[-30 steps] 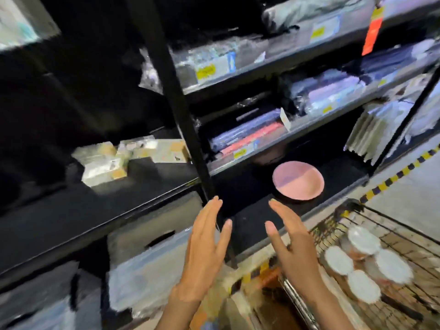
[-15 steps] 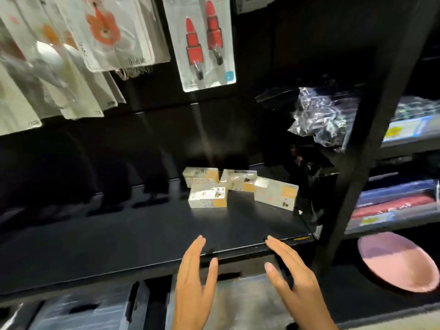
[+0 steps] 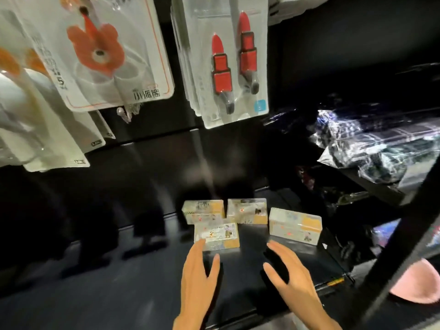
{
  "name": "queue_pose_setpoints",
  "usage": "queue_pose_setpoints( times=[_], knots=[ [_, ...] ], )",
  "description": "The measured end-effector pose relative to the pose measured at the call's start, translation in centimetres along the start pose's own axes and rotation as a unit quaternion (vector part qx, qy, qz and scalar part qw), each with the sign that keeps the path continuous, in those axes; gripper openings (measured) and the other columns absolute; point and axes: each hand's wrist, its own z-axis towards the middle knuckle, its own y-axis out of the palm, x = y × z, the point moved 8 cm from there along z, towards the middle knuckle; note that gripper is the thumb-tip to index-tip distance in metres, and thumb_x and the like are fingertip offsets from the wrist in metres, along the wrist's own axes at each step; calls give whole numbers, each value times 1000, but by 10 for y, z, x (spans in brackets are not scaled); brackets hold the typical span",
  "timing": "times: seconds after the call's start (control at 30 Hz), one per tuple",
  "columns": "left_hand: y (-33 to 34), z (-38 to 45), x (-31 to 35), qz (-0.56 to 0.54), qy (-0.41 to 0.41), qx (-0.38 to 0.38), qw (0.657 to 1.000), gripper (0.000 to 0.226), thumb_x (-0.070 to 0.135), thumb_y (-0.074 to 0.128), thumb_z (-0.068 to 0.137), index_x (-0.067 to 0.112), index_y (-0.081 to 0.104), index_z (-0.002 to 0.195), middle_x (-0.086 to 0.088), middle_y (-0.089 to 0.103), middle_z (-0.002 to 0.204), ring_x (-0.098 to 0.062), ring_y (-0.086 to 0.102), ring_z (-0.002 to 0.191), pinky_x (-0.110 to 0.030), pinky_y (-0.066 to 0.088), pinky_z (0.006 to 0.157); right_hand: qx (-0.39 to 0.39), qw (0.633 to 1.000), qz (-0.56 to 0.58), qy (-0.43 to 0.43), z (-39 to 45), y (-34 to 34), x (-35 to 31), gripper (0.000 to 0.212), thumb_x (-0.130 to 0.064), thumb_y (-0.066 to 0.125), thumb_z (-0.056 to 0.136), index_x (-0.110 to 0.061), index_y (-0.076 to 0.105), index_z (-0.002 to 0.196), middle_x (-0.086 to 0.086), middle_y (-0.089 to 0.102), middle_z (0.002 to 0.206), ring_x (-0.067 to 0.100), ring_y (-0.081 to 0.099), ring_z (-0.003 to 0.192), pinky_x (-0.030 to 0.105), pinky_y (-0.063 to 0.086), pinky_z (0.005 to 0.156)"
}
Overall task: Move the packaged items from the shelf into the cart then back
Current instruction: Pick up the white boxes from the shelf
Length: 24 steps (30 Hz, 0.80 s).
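Four boxes (image 3: 216,234) on black shelf (image 3: 119,282), my left hand (image 3: 198,279) and right hand (image 3: 289,279) above it, fingers spread, holding nothing

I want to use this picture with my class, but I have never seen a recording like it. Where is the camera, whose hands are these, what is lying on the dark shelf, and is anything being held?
The camera is worn on a person's head and looks forward and down, so you see what that person sees. No machine is involved: the two bare hands at the bottom belong to the wearer. The left hand and the right hand are both open, fingers straight, reaching forward over a black shelf. Neither holds anything. The left fingertips are at the near edge of the front box; whether they touch it, I cannot tell. Three more small clear boxes lie there: two behind it, back left and back right, and one off to the right. Above hang packaged goods, including a pack with two red lipstick-shaped items.
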Motion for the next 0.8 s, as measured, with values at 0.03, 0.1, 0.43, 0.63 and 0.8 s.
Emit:
queue_pose_setpoints(
  times=[0.03, 0.1, 0.43, 0.63, 0.8],
  knots=[
    [3, 9, -2, 7, -2, 1, 1000, 58, 38, 52, 94, 21, 33, 146, 9, 37, 148, -8, 34, 135, -25, 27, 112, 4, 1000, -3, 8, 7, -3, 3, 41, -37, 61, 90, -46, 45, 126, -31, 42, 133, -12, 37, 125, 12, 27, 103],
    [6, 26, -7, 29, 2, 2, 1000, 58, 36, 53, 94, 17, 35, 145, 6, 40, 146, -11, 36, 134, -27, 29, 112, 29, 999, -15, 18, 20, -13, 10, 45, -36, 61, 90, -39, 45, 131, -26, 42, 133, -7, 36, 125, 16, 27, 102],
    [35, 95, -51, 133, -141, 19, 981, 76, 69, 50, 79, 4, 55, 117, -15, 62, 112, -32, 59, 103, -44, 52, 80, 171, 978, -114, 35, 69, -80, 51, 66, -23, 74, 81, -16, 44, 140, -3, 34, 150, 10, 25, 139, 25, 22, 108],
    [48, 108, -61, 87, -204, -19, 975, 74, 61, 63, 78, -1, 56, 118, -17, 58, 116, -35, 52, 111, -43, 46, 90, 165, 979, -72, 95, 84, -83, 83, 92, -17, 83, 72, -15, 29, 147, 6, 35, 146, 18, 32, 135, 26, 26, 105],
    [43, 100, -60, -11, -248, -19, 968, 71, 44, 77, 74, -6, 49, 117, -20, 59, 117, -35, 55, 111, -34, 45, 80, 169, 979, -44, 107, 89, -80, 93, 93, -3, 83, 68, -12, 31, 145, 9, 47, 136, 21, 48, 121, 25, 35, 97]
  ],
)
